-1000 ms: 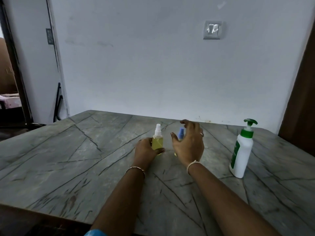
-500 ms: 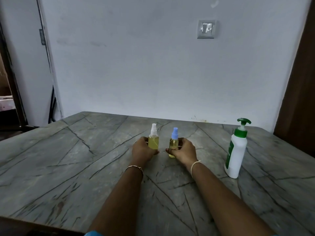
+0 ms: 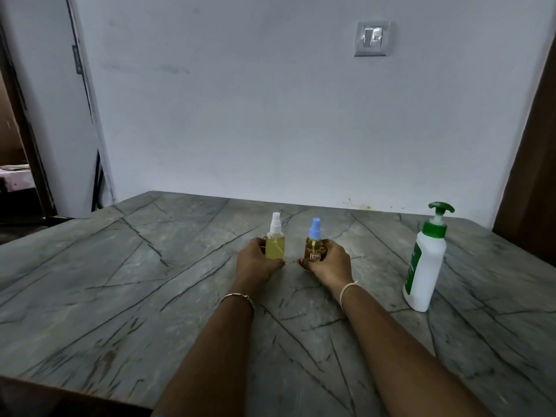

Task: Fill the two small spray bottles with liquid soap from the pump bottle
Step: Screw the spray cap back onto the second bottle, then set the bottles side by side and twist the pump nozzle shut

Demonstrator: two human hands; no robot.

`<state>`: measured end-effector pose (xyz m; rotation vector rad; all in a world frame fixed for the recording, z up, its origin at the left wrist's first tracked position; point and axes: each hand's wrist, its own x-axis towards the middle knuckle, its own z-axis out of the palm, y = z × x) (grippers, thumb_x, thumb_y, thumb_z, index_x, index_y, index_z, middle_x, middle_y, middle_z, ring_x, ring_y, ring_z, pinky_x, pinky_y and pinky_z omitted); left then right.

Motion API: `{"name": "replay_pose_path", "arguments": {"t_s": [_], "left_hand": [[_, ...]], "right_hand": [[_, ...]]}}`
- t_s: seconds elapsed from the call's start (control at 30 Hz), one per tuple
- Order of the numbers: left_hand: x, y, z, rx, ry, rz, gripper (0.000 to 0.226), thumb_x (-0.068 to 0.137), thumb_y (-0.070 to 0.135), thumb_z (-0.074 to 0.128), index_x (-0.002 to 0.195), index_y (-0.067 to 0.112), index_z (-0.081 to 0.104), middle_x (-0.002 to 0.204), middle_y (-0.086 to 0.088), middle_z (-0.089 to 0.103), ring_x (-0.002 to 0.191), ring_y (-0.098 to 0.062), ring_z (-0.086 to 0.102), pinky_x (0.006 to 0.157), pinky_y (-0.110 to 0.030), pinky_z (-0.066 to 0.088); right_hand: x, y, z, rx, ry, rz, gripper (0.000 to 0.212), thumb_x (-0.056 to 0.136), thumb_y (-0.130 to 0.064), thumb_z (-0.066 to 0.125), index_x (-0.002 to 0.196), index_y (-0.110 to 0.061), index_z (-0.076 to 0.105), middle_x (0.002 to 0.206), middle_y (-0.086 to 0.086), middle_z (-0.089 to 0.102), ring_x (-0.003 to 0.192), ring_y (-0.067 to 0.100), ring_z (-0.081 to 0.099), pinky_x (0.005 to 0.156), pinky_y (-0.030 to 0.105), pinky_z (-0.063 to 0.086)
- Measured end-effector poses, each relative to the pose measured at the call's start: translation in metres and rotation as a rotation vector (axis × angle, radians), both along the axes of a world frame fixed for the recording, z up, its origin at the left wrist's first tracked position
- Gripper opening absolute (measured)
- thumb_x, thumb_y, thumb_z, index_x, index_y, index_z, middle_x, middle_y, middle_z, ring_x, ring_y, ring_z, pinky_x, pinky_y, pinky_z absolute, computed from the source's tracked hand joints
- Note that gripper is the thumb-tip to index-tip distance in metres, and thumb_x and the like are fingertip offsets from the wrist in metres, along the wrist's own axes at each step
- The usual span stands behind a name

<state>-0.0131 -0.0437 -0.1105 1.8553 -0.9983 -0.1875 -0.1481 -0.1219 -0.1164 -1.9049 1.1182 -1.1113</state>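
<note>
A flat, matte pale wall (image 3: 270,115) rises behind the table (image 3: 90,296), a broad grey slab with a stone look, crossed by dark, crack-like veins. At the right of the table stands the pump bottle (image 3: 425,266). It is upright and made of smooth white plastic, tall with rounded shoulders, a green label down its side, and a green collar and pump head. It stands well apart from both hands.

Near the middle of the slab, the left hand (image 3: 255,263) curls round the base of the white-capped spray bottle (image 3: 275,246). The right hand (image 3: 329,263) wraps the blue-capped spray bottle (image 3: 313,248) the same way. Both are small clear cylinders, upright on the table, side by side but not touching, and filled with yellowish liquid. The blue-capped one looks more amber and carries a small label.

A square grey switch plate (image 3: 373,38) sits high on the wall. A thin metal bracelet (image 3: 237,297) rings the left wrist, and a pale band (image 3: 349,288) rings the right.
</note>
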Motion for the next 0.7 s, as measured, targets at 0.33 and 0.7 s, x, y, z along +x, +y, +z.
{"name": "replay_pose_path", "arguments": {"t_s": [0.33, 0.7], "left_hand": [[0.0014, -0.0036, -0.001, 0.003, 0.014, -0.01, 0.067, 0.07, 0.018, 0.081, 0.129, 0.009, 0.05, 0.124, -0.009, 0.06, 0.108, -0.022, 0.059, 0.085, -0.026, 0.046], [0.0004, -0.0016, -0.0002, 0.019, 0.038, 0.017, 0.09, 0.065, 0.021, 0.086, 0.139, 0.005, 0.035, 0.128, -0.013, 0.057, 0.113, -0.025, 0.058, 0.094, -0.035, 0.049]], "right_hand": [[0.0019, -0.0052, -0.0018, -0.009, -0.009, -0.013, 0.054, 0.066, -0.021, 0.087, 0.112, -0.008, 0.062, 0.11, 0.009, 0.068, 0.1, 0.024, 0.064, 0.091, 0.037, 0.05], [-0.0027, -0.0056, -0.0004, 0.04, -0.013, 0.01, 0.069, 0.059, -0.027, 0.09, 0.116, -0.011, 0.055, 0.112, 0.007, 0.067, 0.1, 0.022, 0.064, 0.091, 0.037, 0.051]]}}
